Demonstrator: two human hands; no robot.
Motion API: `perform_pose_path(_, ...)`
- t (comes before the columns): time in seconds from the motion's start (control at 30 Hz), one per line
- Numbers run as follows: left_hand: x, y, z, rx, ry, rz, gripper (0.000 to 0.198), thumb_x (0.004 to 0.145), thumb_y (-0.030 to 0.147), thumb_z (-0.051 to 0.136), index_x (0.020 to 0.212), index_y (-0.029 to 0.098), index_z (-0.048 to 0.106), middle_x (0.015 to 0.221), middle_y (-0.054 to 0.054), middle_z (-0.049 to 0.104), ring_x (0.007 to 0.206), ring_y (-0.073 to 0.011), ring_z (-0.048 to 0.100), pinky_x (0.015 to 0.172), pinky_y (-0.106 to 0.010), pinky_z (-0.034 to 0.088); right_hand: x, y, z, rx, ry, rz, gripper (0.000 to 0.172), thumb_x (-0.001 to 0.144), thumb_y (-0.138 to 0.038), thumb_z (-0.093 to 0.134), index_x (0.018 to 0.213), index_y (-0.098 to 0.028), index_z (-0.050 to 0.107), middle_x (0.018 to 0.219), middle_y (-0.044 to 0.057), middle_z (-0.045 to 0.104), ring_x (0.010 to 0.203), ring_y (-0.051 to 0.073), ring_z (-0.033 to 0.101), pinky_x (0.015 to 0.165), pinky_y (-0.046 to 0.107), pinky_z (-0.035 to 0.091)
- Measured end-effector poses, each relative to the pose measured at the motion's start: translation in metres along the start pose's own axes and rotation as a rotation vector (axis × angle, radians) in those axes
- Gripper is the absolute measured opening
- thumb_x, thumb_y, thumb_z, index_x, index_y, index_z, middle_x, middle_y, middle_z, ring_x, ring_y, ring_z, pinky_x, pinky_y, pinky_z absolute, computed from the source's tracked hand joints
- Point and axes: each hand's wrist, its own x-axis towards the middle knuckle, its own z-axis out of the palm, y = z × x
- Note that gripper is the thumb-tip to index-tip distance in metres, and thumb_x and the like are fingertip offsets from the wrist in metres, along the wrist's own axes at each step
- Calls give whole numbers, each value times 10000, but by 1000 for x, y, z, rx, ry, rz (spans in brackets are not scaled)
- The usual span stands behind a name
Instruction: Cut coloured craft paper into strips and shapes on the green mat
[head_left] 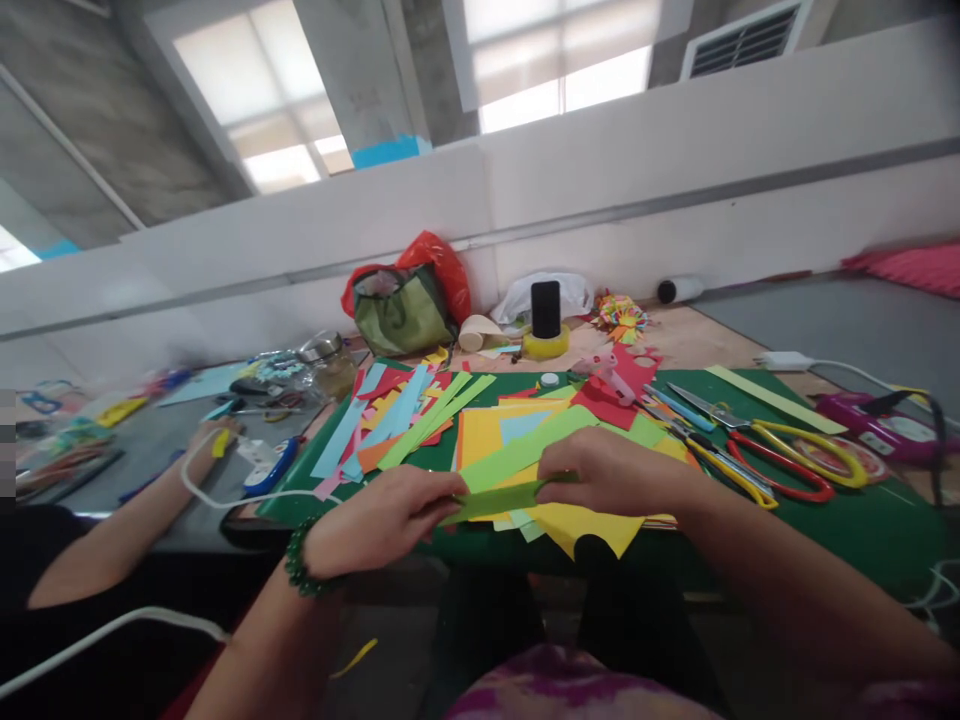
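While a folded-looking light-green paper strip (499,500) is pinched by the left hand (390,525) and the right hand (607,470), folding seems to be under way.
Above yellow paper sheets (484,428) on the green-covered worktop (847,530), the strip is held between both hands; nearby, loose multicoloured paper strips (435,425) are apparently already cut, while broader sheets are left unfolded. Whether the crease is finished cannot be told.

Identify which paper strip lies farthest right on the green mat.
The long, pale yellow-green paper strip, apart on the green mat at right; bright green and light blue paper strips overlap at left.
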Motion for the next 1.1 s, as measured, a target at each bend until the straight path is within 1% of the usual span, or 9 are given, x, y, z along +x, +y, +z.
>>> perform_pose_path(0.07, 5, -20, -1, -112, 25, -48, 251, 922, 323, 406, 788, 199, 578, 689, 14, 634, 606, -122, 588, 586, -203, 408, 8, 10, -2, 21, 95, 33, 193, 864, -312, 608, 966, -189, 716, 916, 50, 738, 807, 173, 653, 702, 258, 456)
perform_pose_path(0.2, 37, -72, -8, -144, 251, -320, 252, 874, 355, 405, 789, 189, 575, 696, -2, 654, 601, -147, 621, 573, -226, 477, 21, 36, -3, -145, 418, 223, 353, 903, -350, 528, 1182, -162, 635, 1182, 127, 676, 1102, 268, 608, 926, 395, 460)
perform_pose_path(0.27, 56, -99, -9, -63, 272, -469, 241, 845, 305, 412, 821, 176, 615, 701, -21, 676, 618, -170, 641, 562, -241, 487, 21, 45, 5, -244, 351, 318, 387, 908, -334, 517, 1233, -143, 607, 1209, 152, 661, 1134, 288, 594, 950, 422, 453)
perform_pose_path(0.4, 81, -129, -5, 54, 287, -532, 177, 763, 246, 540, 805, 162, 690, 792, -86, 721, 803, -256, 674, 721, -317, 512, 20, 49, 35, -394, -5, 288, 486, 857, -263, 581, 1322, -129, 536, 1330, 160, 591, 1211, 263, 550, 970, 352, 448)
perform_pose_path(0.57, 80, -84, 23, 218, 397, -480, 336, 852, 322, 567, 1123, 160, 685, 1130, -155, 664, 1123, -322, 569, 956, -416, 434, 30, 48, 63, -491, -99, 288, 410, 852, -63, 469, 1247, -106, 568, 1072, 157, 696, 1018, 242, 642, 817, 322, 479)
perform_pose_path(0.67, 79, -38, 59, 307, 244, -253, 334, 878, 431, 585, 1097, 202, 689, 1081, -106, 677, 1052, -280, 594, 866, -360, 487, 36, 48, 65, -546, -117, 280, 315, 861, -34, 442, 1117, -93, 615, 963, 163, 697, 911, 257, 657, 730, 323, 465)
perform_pose_path(0.77, 83, -13, 88, 354, 141, -234, 295, 906, 404, 560, 1038, 162, 666, 1043, -115, 675, 1031, -271, 598, 845, -351, 500, 37, 46, 62, -580, -120, 258, 240, 869, -56, 458, 1024, -105, 635, 943, 158, 685, 902, 258, 648, 704, 312, 448)
perform_pose_path(0.93, 89, -16, 96, 374, 109, -232, 209, 913, 104, 456, 1022, 150, 628, 991, -121, 676, 961, -231, 633, 799, -323, 504, 31, 41, 63, -574, -95, 208, 205, 854, -147, 537, 1034, -135, 633, 1003, 131, 671, 949, 250, 620, 727, 310, 453)
perform_pose_path(1.1, 89, -23, 87, 364, 107, -217, 220, 893, 62, 461, 900, 157, 660, 921, -117, 694, 905, -238, 664, 733, -315, 501, 31, 41, 67, -575, -46, 146, 296, 861, -73, 502, 1140, -97, 600, 1082, 148, 659, 1018, 255, 583, 846, 353, 441)
